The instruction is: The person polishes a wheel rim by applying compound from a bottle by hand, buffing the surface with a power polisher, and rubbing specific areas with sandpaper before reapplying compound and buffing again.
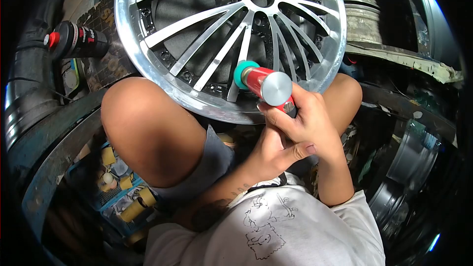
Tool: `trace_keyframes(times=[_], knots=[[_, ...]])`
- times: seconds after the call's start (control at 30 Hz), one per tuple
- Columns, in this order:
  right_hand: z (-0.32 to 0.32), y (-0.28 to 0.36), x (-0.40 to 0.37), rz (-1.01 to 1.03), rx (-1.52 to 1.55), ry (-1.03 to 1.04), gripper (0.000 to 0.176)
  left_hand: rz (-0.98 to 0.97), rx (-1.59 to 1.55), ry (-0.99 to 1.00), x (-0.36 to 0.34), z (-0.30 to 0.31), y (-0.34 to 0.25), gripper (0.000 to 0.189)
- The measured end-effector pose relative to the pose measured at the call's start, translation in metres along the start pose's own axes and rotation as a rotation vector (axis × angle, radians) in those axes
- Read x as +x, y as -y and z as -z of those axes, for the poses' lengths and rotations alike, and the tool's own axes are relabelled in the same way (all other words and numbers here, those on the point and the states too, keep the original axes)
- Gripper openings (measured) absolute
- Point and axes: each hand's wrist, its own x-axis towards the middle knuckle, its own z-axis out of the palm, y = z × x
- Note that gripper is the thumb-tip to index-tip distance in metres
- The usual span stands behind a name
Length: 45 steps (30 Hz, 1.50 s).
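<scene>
Head view: at the lower centre of the frame a white printed shirt [276,226] is seen, with a bare knee [148,128] raised at centre left. Just above, a red sander [263,83] is gripped by the right hand [308,118], its fingers closed tight round the body. The left hand [276,152] is curled shut beneath and pressed to the right. The sander's teal pad [242,71] is held against a spoke of the polished alloy wheel [197,19] filling the upper centre. A black spray can [79,40] lies at upper left.
</scene>
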Motion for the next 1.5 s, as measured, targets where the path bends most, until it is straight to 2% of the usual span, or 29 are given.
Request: trace_keyframes(times=[0.13, 0.23, 0.33, 0.43, 0.53, 0.63, 0.77, 0.93, 1.03, 1.1, 1.27, 1.37, 1.5], knots=[[-0.002, 0.001, 0.001, -0.005, -0.002, -0.038, 0.028, -0.017, -0.03, -0.029, 0.002, -0.004, -0.004, 0.103], [0.0, -0.001, -0.001, 0.066, -0.032, 0.019, 0.027, -0.044, 0.071, 0.003, -0.003, -0.001, 0.004, 0.101], [-0.003, -0.005, -0.001, 0.002, 0.072, -0.016, 0.027, -0.052, 0.132, 0.003, 0.0, 0.004, 0.005, 0.093], [-0.003, -0.009, 0.0, 0.069, -0.026, -0.034, 0.028, 0.06, 0.069, 0.015, 0.0, 0.002, -0.001, 0.076], [-0.004, -0.012, -0.008, 0.212, -0.12, 0.024, 0.038, 0.097, 0.039, 0.028, -0.011, -0.002, 0.008, 0.065], [-0.002, -0.016, -0.009, 0.272, -0.213, 0.079, 0.043, 0.184, -0.035, 0.046, -0.011, -0.005, 0.008, 0.068], [0.004, -0.009, -0.003, 0.307, -0.341, 0.224, 0.045, 0.113, -0.102, -0.028, -0.013, -0.011, 0.01, 0.076], [0.001, -0.015, 0.001, 0.284, -0.232, 0.01, 0.041, 0.131, -0.04, 0.07, 0.004, 0.0, 0.001, 0.074], [0.006, -0.01, 0.0, 0.197, -0.131, 0.073, 0.039, 0.169, -0.02, 0.067, -0.001, -0.003, 0.002, 0.069], [0.004, -0.016, -0.001, 0.26, -0.131, 0.098, 0.039, 0.054, -0.03, 0.028, -0.007, -0.01, 0.009, 0.067], [0.006, -0.009, 0.002, 0.212, -0.105, 0.065, 0.037, 0.166, -0.074, 0.064, -0.003, -0.005, -0.001, 0.071], [0.006, -0.005, 0.008, 0.222, -0.1, 0.002, 0.034, 0.013, -0.039, 0.062, 0.002, -0.001, 0.005, 0.078], [0.014, 0.001, 0.02, 0.169, -0.085, 0.014, 0.031, 0.008, -0.143, 0.011, 0.01, -0.006, -0.003, 0.086]])
